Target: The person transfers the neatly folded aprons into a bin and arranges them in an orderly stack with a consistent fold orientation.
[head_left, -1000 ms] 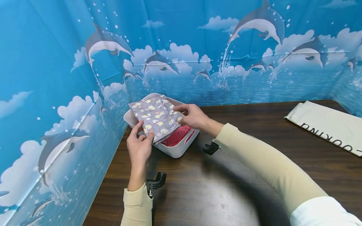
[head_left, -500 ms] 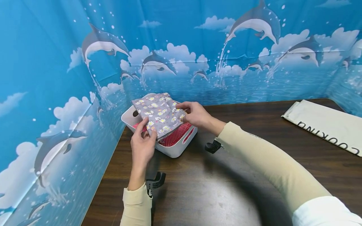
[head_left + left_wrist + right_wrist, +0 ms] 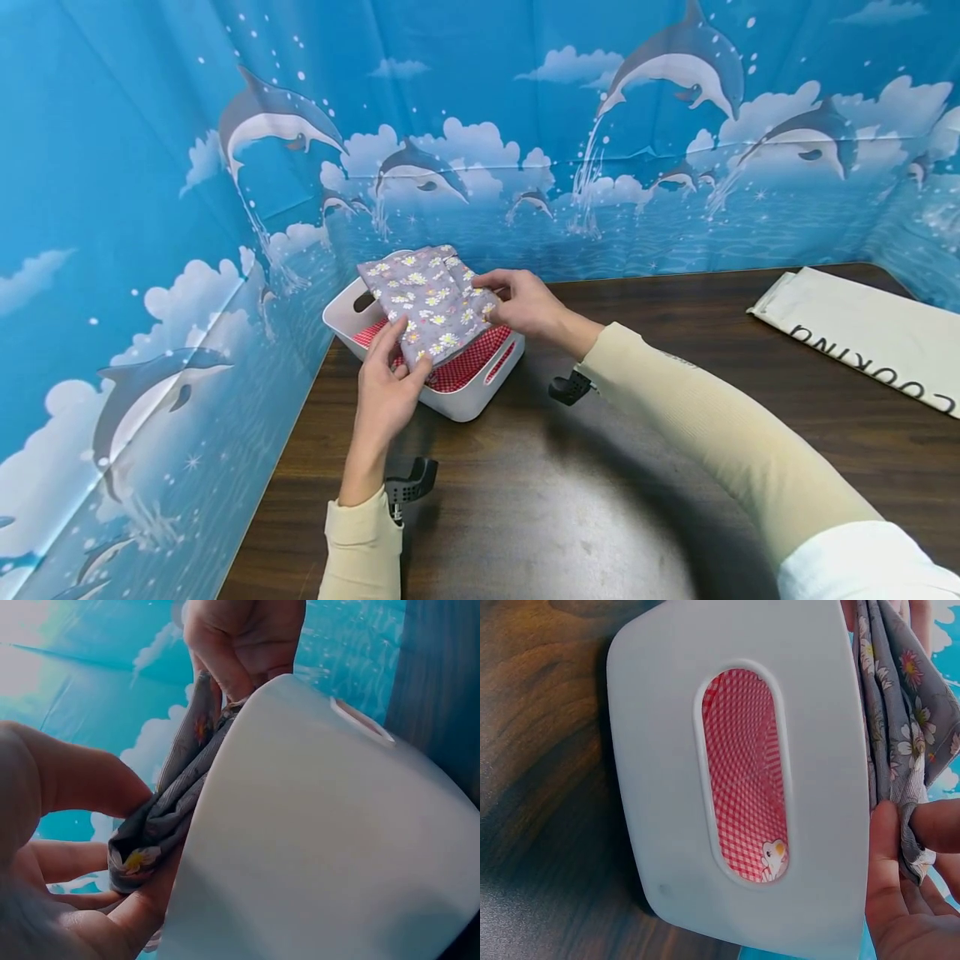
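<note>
Since the earlier frame the folded grey cloth (image 3: 431, 302) is shifted slightly to the right over the basket, and the left hand (image 3: 386, 392) is brought closer to the basket's near rim. One white basket (image 3: 472, 396) is seen on the desk (image 3: 600, 467), with one red checked cloth (image 3: 465, 365) lying inside it; the red check is also visible through the basket's oval handle slot. The grey cloth is held above that red cloth, tilted, printed with small white daisies and folded into several layers. Its near corner is pinched by the left hand's fingers (image 3: 82, 780), its far edge by the right hand (image 3: 525, 304). One cream bag (image 3: 862, 329) with black lettering is laid well apart at the desk's right
</note>
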`<state>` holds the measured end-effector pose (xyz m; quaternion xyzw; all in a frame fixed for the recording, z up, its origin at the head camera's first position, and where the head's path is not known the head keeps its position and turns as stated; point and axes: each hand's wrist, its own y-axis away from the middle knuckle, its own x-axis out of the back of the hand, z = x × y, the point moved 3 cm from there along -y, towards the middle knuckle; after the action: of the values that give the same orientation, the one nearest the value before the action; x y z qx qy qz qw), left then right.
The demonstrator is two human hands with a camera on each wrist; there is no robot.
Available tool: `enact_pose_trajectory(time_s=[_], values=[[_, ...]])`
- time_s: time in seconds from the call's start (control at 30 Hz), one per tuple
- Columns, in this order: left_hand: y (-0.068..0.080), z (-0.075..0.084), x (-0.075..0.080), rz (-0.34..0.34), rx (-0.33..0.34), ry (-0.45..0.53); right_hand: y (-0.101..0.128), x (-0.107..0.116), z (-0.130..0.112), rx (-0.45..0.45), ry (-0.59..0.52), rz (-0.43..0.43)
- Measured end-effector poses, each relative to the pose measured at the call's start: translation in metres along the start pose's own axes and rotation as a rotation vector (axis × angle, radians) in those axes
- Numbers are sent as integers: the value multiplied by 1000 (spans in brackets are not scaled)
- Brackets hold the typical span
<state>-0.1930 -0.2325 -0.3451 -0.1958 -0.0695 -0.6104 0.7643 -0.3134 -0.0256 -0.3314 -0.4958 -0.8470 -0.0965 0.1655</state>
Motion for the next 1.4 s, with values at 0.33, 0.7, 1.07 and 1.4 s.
enact_pose_trajectory(time_s=[0.33, 0.7, 1.07, 1.4], values=[[-4, -3, -7, 39, -37, 57, -2, 0, 3, 3, -33, 25], [-2, -2, -11, 80, -44, 22, -5, -1, 7, 27, -21, 52], [-2, -3, -10, 112, -76, 25, -8, -3, 4, 52, 2, 72], [0, -4, -11, 145, -94, 8, -9, -6, 3, 52, 2, 83]])
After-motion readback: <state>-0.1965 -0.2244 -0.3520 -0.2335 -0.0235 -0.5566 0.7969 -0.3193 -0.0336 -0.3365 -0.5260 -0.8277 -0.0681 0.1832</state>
